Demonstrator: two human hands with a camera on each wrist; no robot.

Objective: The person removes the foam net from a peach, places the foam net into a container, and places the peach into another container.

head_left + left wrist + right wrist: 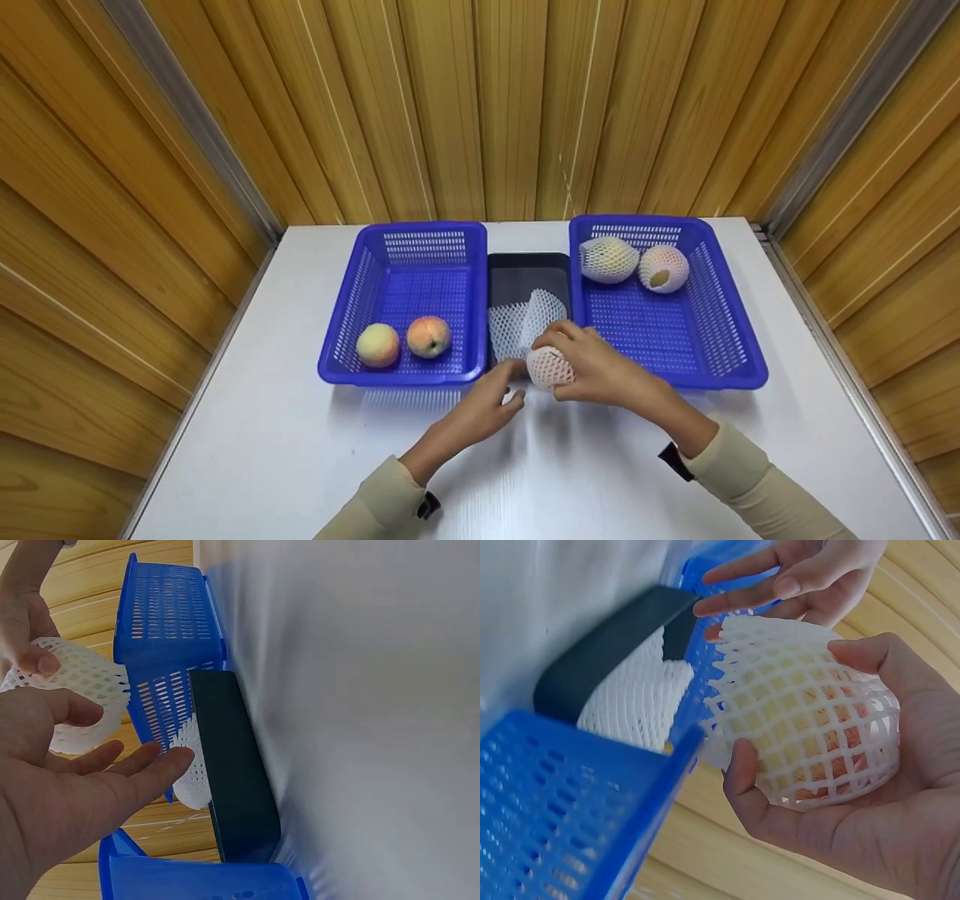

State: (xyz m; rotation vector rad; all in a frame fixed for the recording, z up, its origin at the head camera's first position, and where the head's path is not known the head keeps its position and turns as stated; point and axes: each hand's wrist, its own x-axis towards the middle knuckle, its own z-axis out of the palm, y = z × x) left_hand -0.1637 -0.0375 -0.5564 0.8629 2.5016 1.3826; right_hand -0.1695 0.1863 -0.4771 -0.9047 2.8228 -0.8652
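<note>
Your right hand [604, 367] gripped the netted peach [550, 367] by the near end of the black tray [529, 271], the ragged edge of its foam net [780, 634] pointing down — your left hand [487, 401], fingers apart and unloaded, lay just left of the fruit.

this is a small enclosed work booth; whether it stands in a lab, a workshop or elsewhere cannot be told. yellow-brown, wood-grained wall panels [510, 112] close in the far side and both flanks, with straight grey metal strips [200, 116] running down the corners. the panels surround a flat white table [247, 442], laid out like a workstation: two blue perforated plastic baskets [424, 227] flank a black rectangular tray [529, 271].
</note>
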